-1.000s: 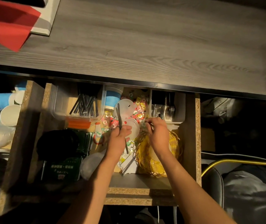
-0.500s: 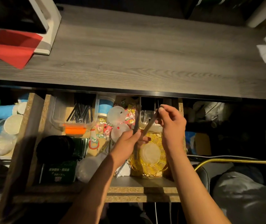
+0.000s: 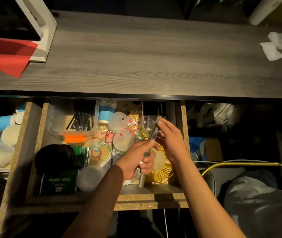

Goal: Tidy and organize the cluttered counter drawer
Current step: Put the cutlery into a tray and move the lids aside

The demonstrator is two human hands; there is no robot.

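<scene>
Straws (image 3: 151, 143) gripped in left hand (image 3: 136, 160); right hand (image 3: 169, 138) pinches their upper ends above drawer (image 3: 33, 152)

Two hands: left (image 3: 137, 159) and right (image 3: 172, 142). One drawer (image 3: 39, 134). In it: one yellow basket (image 3: 164, 167), two clear lids (image 3: 118, 121), one blue cup stack (image 3: 106, 111), one clear tray (image 3: 57, 121) of black straws (image 3: 81, 121), too many to count. On the tabletop (image 3: 154, 57): one red sheet (image 3: 8, 57), one white tissue (image 3: 274, 46).
</scene>
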